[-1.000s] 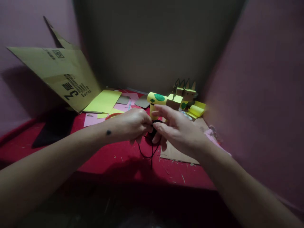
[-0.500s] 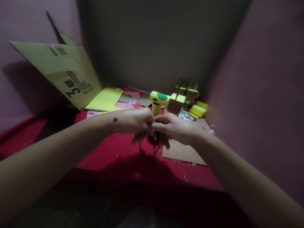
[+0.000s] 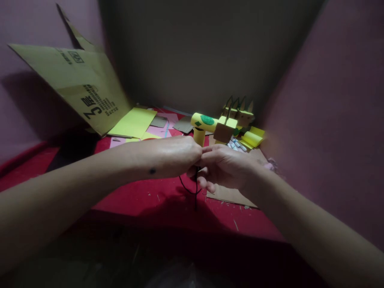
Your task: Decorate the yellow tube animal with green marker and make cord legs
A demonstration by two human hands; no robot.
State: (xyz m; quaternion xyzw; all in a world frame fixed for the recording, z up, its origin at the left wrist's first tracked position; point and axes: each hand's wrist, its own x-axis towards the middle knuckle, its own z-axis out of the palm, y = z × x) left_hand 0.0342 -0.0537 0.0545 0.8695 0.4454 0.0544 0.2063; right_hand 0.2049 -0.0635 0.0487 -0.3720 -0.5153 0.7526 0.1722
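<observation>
Your left hand [image 3: 180,157] curled, touching your right hand [image 3: 228,163] — black cord [image 3: 196,195] dangles below, can't tell which one's gripping.

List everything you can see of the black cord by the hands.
The black cord is thin and looks like soft string; its exact material can't be told. It hangs below the meeting left hand and right hand: one strand drops nearly straight, another sags in a curve that crosses it low down. Its upper part is hidden by the fingers, so the grip on it isn't clear. The red tabletop is behind it; whether they touch is unclear.
</observation>
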